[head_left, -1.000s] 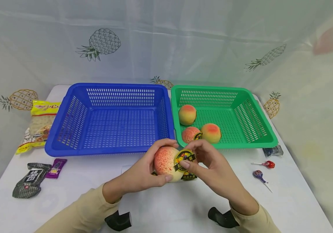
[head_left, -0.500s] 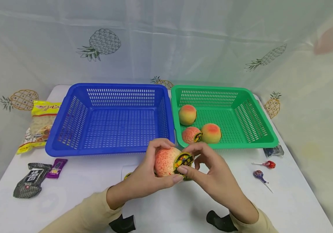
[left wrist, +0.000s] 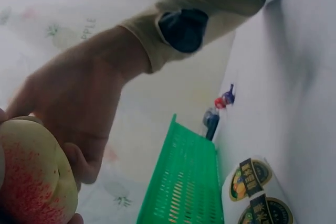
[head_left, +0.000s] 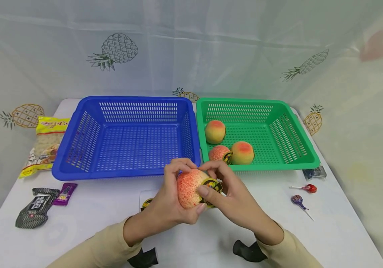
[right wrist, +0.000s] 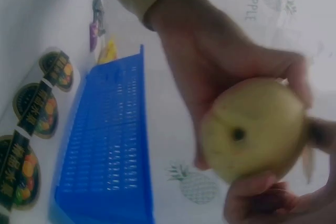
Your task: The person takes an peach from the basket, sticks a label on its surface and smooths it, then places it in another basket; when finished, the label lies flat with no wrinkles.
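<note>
In the head view, a red-speckled peach (head_left: 187, 190) is held above the table between both hands. My left hand (head_left: 168, 203) grips its left side, fingers over the top and thumb at the near lower side. A round black-and-yellow fruit sticker (head_left: 215, 184) lies on the peach's right part. The thumb of my right hand (head_left: 236, 199) presses the sticker's left edge, while its fingers curl against the peach's far right side. In the right wrist view, the pale end of the peach shows a dark dimple. Below the hands, a white strip with round stickers (right wrist: 39, 111) lies on the table.
A blue basket (head_left: 121, 175) stands left of a green basket (head_left: 275, 166), which holds three peaches (head_left: 242, 152), one visibly stickered. A yellow food bag (head_left: 45, 147), black packet (head_left: 36, 208) and purple wrapper (head_left: 65, 193) lie left. Two lollipops (head_left: 297, 201) and a dark packet (head_left: 314, 173) lie right.
My right thumb has slid left across the sticker, and the right hand has drawn closer to the left. The peach has turned slightly. Part of the sticker strip now shows left of my left hand.
</note>
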Available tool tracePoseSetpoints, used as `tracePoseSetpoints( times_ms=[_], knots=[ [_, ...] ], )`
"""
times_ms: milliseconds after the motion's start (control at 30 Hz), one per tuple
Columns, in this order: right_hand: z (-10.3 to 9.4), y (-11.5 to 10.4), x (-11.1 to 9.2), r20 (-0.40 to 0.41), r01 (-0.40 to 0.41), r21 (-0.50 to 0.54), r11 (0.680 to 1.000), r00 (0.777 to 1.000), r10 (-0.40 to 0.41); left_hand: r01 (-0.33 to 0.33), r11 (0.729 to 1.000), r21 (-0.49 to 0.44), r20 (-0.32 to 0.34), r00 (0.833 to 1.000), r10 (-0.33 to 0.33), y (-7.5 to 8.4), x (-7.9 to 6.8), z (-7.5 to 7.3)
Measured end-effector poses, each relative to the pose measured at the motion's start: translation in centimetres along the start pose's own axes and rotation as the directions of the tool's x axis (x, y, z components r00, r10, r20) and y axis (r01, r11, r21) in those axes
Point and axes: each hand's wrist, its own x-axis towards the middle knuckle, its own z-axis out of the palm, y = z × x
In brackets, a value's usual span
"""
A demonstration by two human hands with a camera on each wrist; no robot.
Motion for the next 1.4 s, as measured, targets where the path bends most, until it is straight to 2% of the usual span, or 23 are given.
tracePoseSetpoints(
  times_ms=[200,300,367,500,567,667,800,933,1000,1067,1200,1300,1400],
  knots=[
    [0.0,0.5,0.5,0.097,0.080,0.205,0.975,0.990,-0.101,-0.032,0.997,-0.063,-0.014,0.999,0.032,0.5,0.1,0.0],
    [-0.1,0.9,0.9,0.100,0.110,0.238,0.965,0.986,-0.137,-0.026,0.994,-0.104,-0.024,0.999,0.024,0.4,0.2,-0.1],
    [0.0,1.1,1.1,0.088,0.106,0.236,0.966,0.988,-0.130,-0.020,0.992,-0.126,-0.030,0.999,0.016,0.3,0.2,-0.2],
    [0.2,1.3,1.5,0.034,0.010,0.265,0.964,0.999,-0.020,-0.009,0.986,-0.169,-0.058,0.998,-0.001,-0.3,0.2,-0.5],
    [0.3,1.3,1.7,0.002,-0.049,0.297,0.954,0.999,0.050,-0.003,0.989,-0.150,-0.100,0.995,-0.012,-0.5,0.3,-0.5],
    [0.6,1.0,1.8,-0.031,-0.127,0.283,0.951,0.989,0.142,-0.003,0.997,-0.072,-0.185,0.983,-0.010,-0.9,0.4,-0.5],
    [1.2,0.7,1.7,-0.012,-0.186,0.230,0.955,0.981,0.194,-0.032,0.998,0.050,-0.269,0.962,0.045,-1.2,0.4,-0.1],
    [1.7,0.9,1.8,-0.007,-0.144,0.288,0.947,0.988,0.153,-0.091,0.986,0.136,-0.309,0.942,0.130,-1.2,0.5,0.3],
    [1.9,1.0,1.8,-0.026,-0.107,0.304,0.947,0.992,0.121,-0.104,0.984,0.145,-0.323,0.935,0.146,-1.2,0.7,0.4],
    [2.0,1.1,1.8,-0.042,-0.077,0.305,0.949,0.995,0.095,-0.109,0.985,0.130,-0.337,0.930,0.147,-1.2,0.7,0.4],
    [2.0,1.2,1.7,-0.042,-0.053,0.303,0.952,0.997,0.069,-0.123,0.990,0.064,-0.338,0.931,0.137,-1.3,0.6,0.3],
    [1.9,1.2,1.8,-0.028,-0.055,0.371,0.927,0.997,0.070,-0.159,0.986,0.044,-0.326,0.931,0.164,-1.4,0.5,0.2],
    [1.8,1.2,2.0,-0.007,-0.056,0.471,0.881,0.998,0.067,-0.198,0.979,0.055,-0.322,0.924,0.205,-1.5,0.6,0.1]
  ],
)
